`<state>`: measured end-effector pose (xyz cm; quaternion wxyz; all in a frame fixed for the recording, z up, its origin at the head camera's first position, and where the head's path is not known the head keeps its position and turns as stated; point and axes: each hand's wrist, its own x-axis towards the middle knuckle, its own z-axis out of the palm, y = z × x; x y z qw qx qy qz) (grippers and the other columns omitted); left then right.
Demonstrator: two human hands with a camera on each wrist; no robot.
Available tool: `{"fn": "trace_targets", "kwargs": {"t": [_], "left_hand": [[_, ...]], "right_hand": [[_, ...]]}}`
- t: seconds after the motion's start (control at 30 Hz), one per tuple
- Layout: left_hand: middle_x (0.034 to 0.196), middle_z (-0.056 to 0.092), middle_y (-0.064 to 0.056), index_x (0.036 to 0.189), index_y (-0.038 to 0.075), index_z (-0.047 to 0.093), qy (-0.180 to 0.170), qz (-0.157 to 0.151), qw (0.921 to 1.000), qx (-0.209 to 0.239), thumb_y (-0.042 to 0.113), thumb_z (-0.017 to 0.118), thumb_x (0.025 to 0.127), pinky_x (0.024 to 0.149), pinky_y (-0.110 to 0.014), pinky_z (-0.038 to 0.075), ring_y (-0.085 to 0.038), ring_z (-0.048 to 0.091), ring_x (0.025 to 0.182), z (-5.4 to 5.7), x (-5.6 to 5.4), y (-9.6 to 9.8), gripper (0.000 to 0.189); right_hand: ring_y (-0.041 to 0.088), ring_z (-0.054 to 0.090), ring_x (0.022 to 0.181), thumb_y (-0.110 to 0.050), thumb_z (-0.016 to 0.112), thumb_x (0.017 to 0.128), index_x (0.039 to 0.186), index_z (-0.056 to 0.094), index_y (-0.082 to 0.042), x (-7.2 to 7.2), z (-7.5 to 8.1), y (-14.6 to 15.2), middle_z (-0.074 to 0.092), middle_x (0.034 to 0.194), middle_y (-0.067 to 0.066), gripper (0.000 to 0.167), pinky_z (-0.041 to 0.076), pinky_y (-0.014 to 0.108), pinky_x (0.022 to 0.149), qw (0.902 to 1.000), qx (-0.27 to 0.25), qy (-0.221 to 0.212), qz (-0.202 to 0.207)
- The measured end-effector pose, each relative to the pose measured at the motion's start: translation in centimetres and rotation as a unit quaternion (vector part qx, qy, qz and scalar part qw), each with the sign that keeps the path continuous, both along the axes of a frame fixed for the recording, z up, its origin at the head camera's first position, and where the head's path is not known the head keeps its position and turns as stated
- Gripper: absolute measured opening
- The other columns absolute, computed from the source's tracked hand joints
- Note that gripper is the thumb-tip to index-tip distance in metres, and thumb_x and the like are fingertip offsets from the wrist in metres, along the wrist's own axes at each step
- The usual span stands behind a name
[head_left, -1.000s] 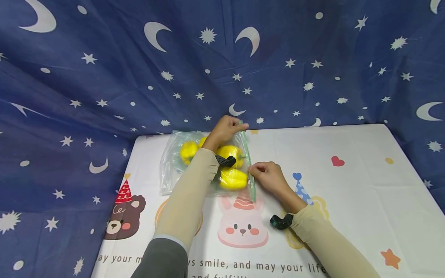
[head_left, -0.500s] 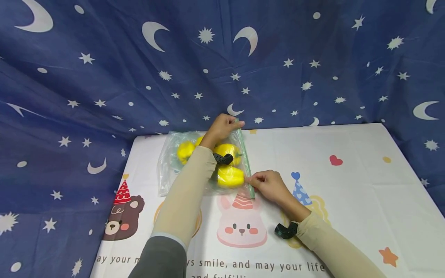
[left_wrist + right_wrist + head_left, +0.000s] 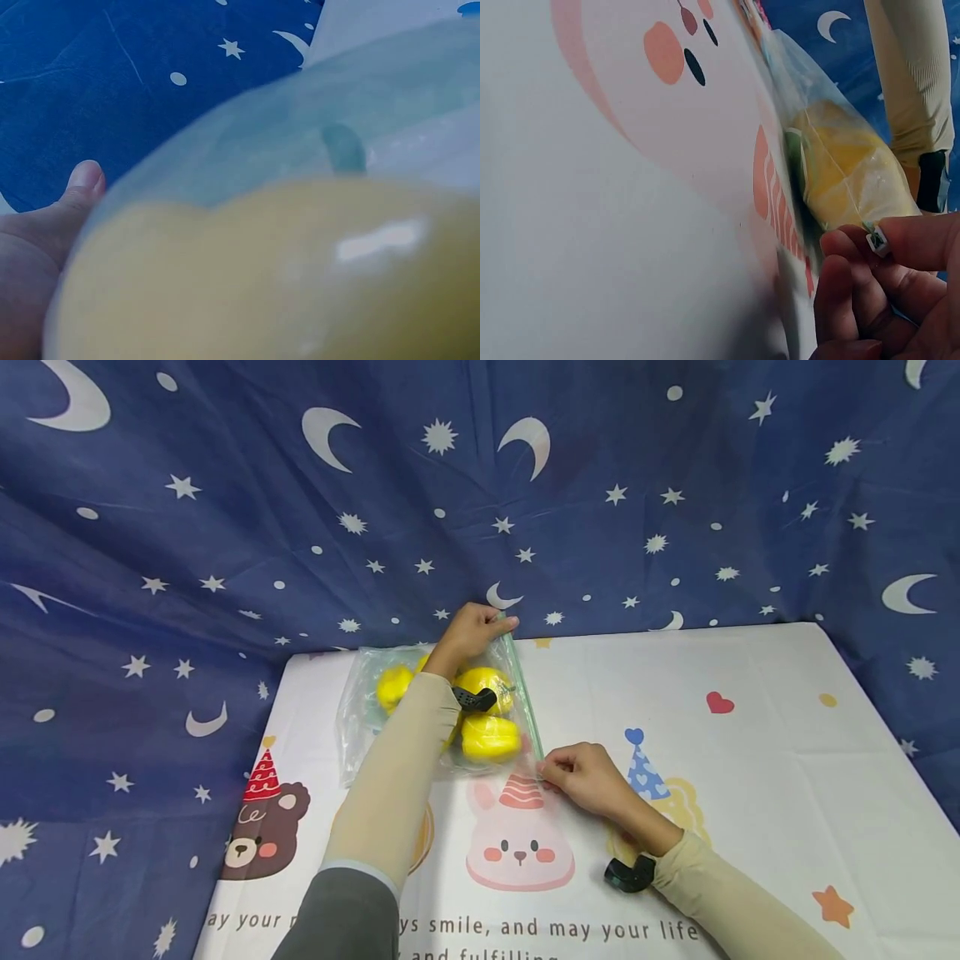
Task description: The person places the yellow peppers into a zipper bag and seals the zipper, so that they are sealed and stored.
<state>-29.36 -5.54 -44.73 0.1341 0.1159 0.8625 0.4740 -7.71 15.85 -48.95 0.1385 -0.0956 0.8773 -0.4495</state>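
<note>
A clear zip bag (image 3: 356,718) with a green zip strip (image 3: 522,693) lies on the table, holding several yellow bell peppers (image 3: 491,738). My left hand (image 3: 474,633) pinches the far end of the strip, its forearm crossing over the bag and hiding part of the peppers. At the strip's near corner, my right hand (image 3: 588,775) has a small white slider (image 3: 877,241) between thumb and finger, seen in the right wrist view. A pepper under the plastic fills most of the left wrist view, with the left thumb (image 3: 86,180) at its side.
A white tablecloth (image 3: 750,827) printed with cartoon animals and lettering covers the table. Behind and to the left hangs a dark blue curtain (image 3: 585,552) with moons and stars, meeting the table's far edge close to my left hand.
My right hand has slid along the green strip toward me, down to the near corner. The left hand has shifted a little left with the strip's far end, and the strip slants more.
</note>
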Motion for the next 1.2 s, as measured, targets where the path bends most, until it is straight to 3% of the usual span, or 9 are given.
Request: {"fn": "trace_targets", "kwargs": {"t": [0.4, 0.57, 0.73, 0.8, 0.9, 1.0, 1.1, 1.2], "left_hand": [[0.06, 0.03, 0.002, 0.064, 0.015, 0.044, 0.006, 0.003, 1.0, -0.001, 0.048, 0.067, 0.097, 0.059, -0.03, 0.03, -0.017, 0.032, 0.057, -0.2, 0.1, 0.0, 0.052], [0.064, 0.031, 0.001, 0.068, 0.016, 0.043, 0.017, -0.005, 0.9998, -0.013, 0.051, 0.065, 0.097, 0.061, -0.03, 0.031, -0.017, 0.034, 0.061, -0.1, 0.3, 0.0, 0.051], [0.068, 0.033, -0.001, 0.074, 0.013, 0.045, 0.032, -0.009, 0.999, -0.028, 0.055, 0.063, 0.098, 0.063, -0.031, 0.032, -0.018, 0.037, 0.063, 0.4, 0.7, 0.4, 0.051], [0.072, 0.037, -0.003, 0.083, 0.009, 0.051, 0.034, -0.015, 0.9986, -0.036, 0.055, 0.062, 0.097, 0.066, -0.032, 0.035, -0.02, 0.04, 0.067, 0.5, 1.0, 0.4, 0.049], [0.088, 0.05, -0.004, 0.113, 0.009, 0.061, 0.028, -0.018, 0.998, -0.054, 0.055, 0.065, 0.096, 0.077, -0.034, 0.045, -0.021, 0.05, 0.082, 0.6, 1.4, 0.5, 0.05], [0.11, 0.059, -0.006, 0.141, 0.014, 0.053, 0.029, -0.027, 0.9967, -0.07, 0.052, 0.067, 0.095, 0.094, -0.04, 0.051, -0.024, 0.056, 0.101, 0.8, 1.8, 0.3, 0.061], [0.13, 0.06, -0.01, 0.149, 0.015, 0.045, 0.045, -0.042, 0.9945, -0.085, 0.046, 0.068, 0.097, 0.108, -0.046, 0.047, -0.027, 0.056, 0.118, 1.2, 2.3, -0.1, 0.065], [0.15, 0.051, -0.01, 0.155, 0.016, 0.039, 0.058, -0.059, 0.9911, -0.104, 0.042, 0.068, 0.098, 0.118, -0.047, 0.038, -0.028, 0.05, 0.136, 1.7, 3.0, -0.7, 0.069]], "right_hand": [[0.014, 0.053, 0.064, -0.03, 0.068, 0.098, 0.076, 0.073, -0.02, -0.9, -0.4, 0.6, 0.065, 0.064, -0.001, 0.025, 0.038, 0.024, 0.061, 0.9991, 0.004, -0.024, 0.034], [0.014, 0.058, 0.064, -0.036, 0.064, 0.101, 0.099, 0.072, -0.019, -2.2, -0.4, 0.2, 0.067, 0.066, -0.002, 0.019, 0.042, 0.027, 0.067, 0.9992, 0.003, -0.023, 0.033], [0.014, 0.059, 0.063, -0.031, 0.059, 0.104, 0.129, 0.064, -0.015, -3.8, 0.1, -0.8, 0.07, 0.076, -0.003, 0.031, 0.046, 0.027, 0.063, 0.9998, -0.016, -0.007, -0.007], [0.017, 0.06, 0.06, -0.028, 0.058, 0.104, 0.136, 0.06, -0.013, -4.4, 0.3, -1.1, 0.071, 0.08, 0.0, 0.035, 0.048, 0.027, 0.058, 0.9994, -0.027, -0.003, -0.023], [0.024, 0.062, 0.057, -0.027, 0.056, 0.105, 0.141, 0.056, -0.013, -5.2, 0.6, -1.5, 0.07, 0.083, 0.004, 0.038, 0.05, 0.029, 0.055, 0.9982, -0.043, 0.003, -0.042], [0.031, 0.065, 0.058, -0.024, 0.057, 0.105, 0.143, 0.054, -0.013, -5.8, 0.9, -1.7, 0.071, 0.086, 0.007, 0.039, 0.053, 0.031, 0.056, 0.9969, -0.055, 0.014, -0.054], [0.036, 0.067, 0.06, -0.019, 0.059, 0.103, 0.143, 0.054, -0.014, -6.2, 1.3, -1.8, 0.072, 0.089, 0.008, 0.041, 0.055, 0.033, 0.057, 0.996, -0.061, 0.027, -0.06], [0.036, 0.068, 0.061, -0.016, 0.06, 0.102, 0.143, 0.054, -0.014, -6.3, 1.4, -1.7, 0.072, 0.091, 0.009, 0.042, 0.056, 0.032, 0.057, 0.9954, -0.063, 0.033, -0.065]]}}
